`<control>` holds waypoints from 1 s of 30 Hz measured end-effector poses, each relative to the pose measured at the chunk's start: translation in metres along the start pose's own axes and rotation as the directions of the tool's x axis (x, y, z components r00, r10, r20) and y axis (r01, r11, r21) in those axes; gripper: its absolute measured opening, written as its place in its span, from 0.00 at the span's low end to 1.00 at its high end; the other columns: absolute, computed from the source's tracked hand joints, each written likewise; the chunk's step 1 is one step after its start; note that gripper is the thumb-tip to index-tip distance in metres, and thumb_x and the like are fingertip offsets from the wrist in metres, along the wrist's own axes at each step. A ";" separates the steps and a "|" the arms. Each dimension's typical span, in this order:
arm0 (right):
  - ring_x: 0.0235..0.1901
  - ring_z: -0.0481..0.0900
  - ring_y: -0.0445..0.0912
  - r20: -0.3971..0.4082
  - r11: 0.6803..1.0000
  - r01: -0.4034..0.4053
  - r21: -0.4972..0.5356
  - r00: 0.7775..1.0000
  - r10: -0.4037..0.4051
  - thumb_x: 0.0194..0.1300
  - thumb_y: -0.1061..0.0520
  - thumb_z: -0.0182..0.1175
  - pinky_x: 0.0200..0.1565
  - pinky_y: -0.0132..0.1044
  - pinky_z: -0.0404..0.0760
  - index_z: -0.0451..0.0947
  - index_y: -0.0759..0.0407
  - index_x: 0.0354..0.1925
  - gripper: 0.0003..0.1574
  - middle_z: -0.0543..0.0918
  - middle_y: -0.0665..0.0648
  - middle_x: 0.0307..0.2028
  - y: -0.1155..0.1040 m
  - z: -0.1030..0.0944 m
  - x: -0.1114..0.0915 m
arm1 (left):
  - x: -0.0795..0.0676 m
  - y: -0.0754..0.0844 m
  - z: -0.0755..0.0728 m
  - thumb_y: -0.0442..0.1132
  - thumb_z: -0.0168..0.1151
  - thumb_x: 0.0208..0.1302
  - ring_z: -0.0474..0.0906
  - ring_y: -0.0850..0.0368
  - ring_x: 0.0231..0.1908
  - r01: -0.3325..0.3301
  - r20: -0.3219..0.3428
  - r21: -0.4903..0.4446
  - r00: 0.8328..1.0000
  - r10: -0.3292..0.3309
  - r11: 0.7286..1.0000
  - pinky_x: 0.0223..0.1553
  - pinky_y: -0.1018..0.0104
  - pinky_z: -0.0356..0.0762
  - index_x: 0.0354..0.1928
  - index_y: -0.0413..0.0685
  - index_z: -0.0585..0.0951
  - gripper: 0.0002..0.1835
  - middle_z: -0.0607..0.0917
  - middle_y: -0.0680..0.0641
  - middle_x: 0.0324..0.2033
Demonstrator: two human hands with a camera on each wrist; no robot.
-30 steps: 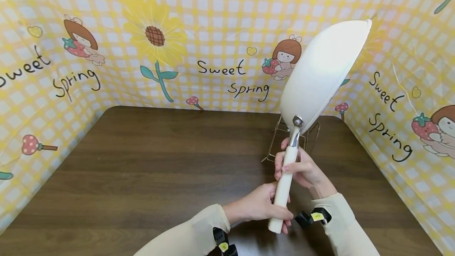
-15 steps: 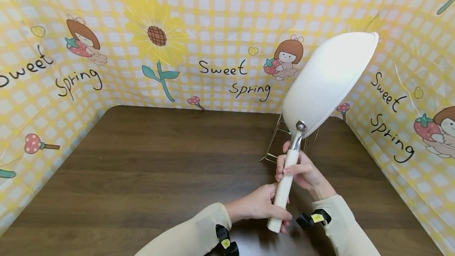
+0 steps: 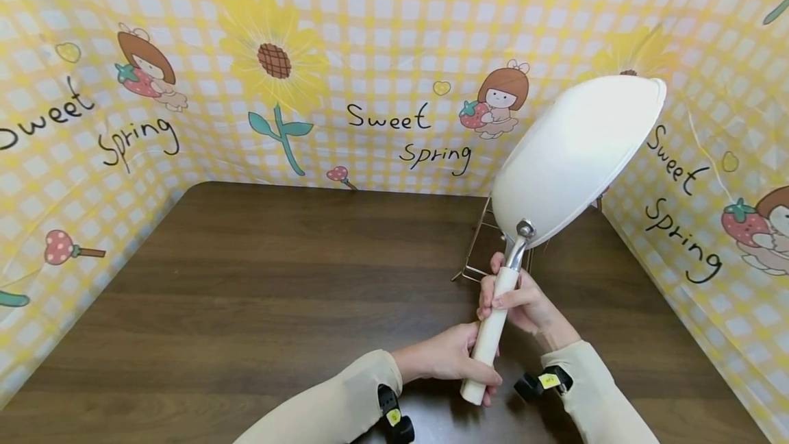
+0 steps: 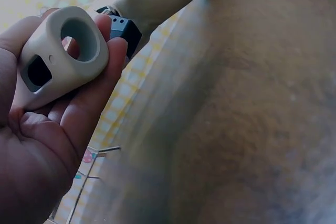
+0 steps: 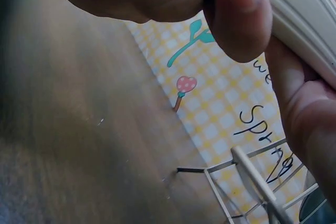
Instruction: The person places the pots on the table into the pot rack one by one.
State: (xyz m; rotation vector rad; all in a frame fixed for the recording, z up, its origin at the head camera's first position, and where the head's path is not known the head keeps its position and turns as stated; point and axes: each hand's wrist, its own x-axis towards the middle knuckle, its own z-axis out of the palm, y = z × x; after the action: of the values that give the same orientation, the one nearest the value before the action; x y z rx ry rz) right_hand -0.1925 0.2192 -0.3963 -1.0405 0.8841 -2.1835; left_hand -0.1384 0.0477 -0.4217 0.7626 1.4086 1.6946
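A white wok [image 3: 573,163] is raised over the right side of the table, tilted, its rounded outer side facing me and its inside hidden. A metal neck joins it to a pale handle [image 3: 490,338]. My left hand [image 3: 444,355] grips the handle near its lower end, thumb across the front. Higher up, just below the metal neck, my right hand [image 3: 530,303] holds the same handle with its thumb over it. In the left wrist view the hollow end of the handle [image 4: 63,80] shows between the fingers. The right wrist view catches the handle [image 5: 299,17] against my fingers.
A wire rack [image 3: 471,245] stands on the table behind the wok and is partly covered by it. The brown wooden table [image 3: 277,307] is bordered by a yellow checked cloth [image 3: 382,53] at the back and sides.
The wok's bowl has swung down and slightly to the right, covering more of the rack. Both hands keep their hold, and the handle leans a little more.
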 end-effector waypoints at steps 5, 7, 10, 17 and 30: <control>0.33 0.80 0.51 0.000 0.999 -0.010 0.036 1.000 0.010 0.52 0.79 0.41 0.40 0.43 0.77 0.57 0.56 0.45 0.27 0.81 0.61 0.34 0.003 -0.005 -0.002 | 0.002 -0.003 -0.001 0.20 0.57 0.53 0.80 0.55 0.18 0.006 0.004 -0.026 1.000 -0.006 1.000 0.23 0.65 0.79 0.45 0.27 0.60 0.20 0.79 0.45 0.18; 0.33 0.80 0.51 -0.002 0.999 -0.014 0.038 1.000 0.015 0.52 0.79 0.41 0.40 0.43 0.77 0.57 0.56 0.45 0.27 0.81 0.60 0.34 0.004 -0.006 -0.002 | 0.002 -0.005 -0.001 0.20 0.57 0.53 0.80 0.56 0.18 0.013 0.001 -0.027 1.000 -0.013 1.000 0.24 0.64 0.79 0.44 0.29 0.61 0.19 0.79 0.46 0.18; 0.33 0.80 0.51 -0.007 0.999 -0.021 0.038 1.000 0.021 0.52 0.79 0.41 0.40 0.44 0.77 0.57 0.56 0.45 0.27 0.81 0.60 0.34 0.006 -0.008 -0.003 | 0.003 -0.007 -0.003 0.20 0.57 0.53 0.80 0.56 0.19 0.026 0.001 -0.026 1.000 -0.026 0.999 0.26 0.62 0.80 0.44 0.31 0.62 0.18 0.80 0.46 0.18; 0.34 0.80 0.51 0.002 0.999 -0.030 0.035 1.000 0.030 0.52 0.79 0.42 0.41 0.44 0.77 0.58 0.55 0.45 0.27 0.81 0.60 0.34 0.009 -0.012 -0.002 | 0.004 -0.010 -0.008 0.19 0.57 0.53 0.80 0.57 0.20 0.056 0.007 -0.026 0.998 -0.055 0.998 0.28 0.61 0.80 0.42 0.35 0.63 0.17 0.81 0.46 0.19; 0.35 0.80 0.51 0.023 0.998 -0.044 0.047 0.999 0.043 0.51 0.79 0.40 0.42 0.44 0.76 0.58 0.55 0.44 0.27 0.81 0.59 0.34 0.018 -0.018 -0.008 | 0.004 -0.021 -0.010 0.20 0.59 0.52 0.81 0.55 0.20 0.071 -0.024 0.035 0.997 -0.071 0.997 0.27 0.64 0.80 0.40 0.36 0.65 0.17 0.82 0.39 0.20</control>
State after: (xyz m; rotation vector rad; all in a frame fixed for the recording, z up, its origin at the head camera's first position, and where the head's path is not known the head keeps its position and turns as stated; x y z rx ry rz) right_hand -0.1995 0.2190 -0.4219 -1.0118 0.8334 -2.1426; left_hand -0.1449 0.0479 -0.4446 0.7064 1.4679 1.6325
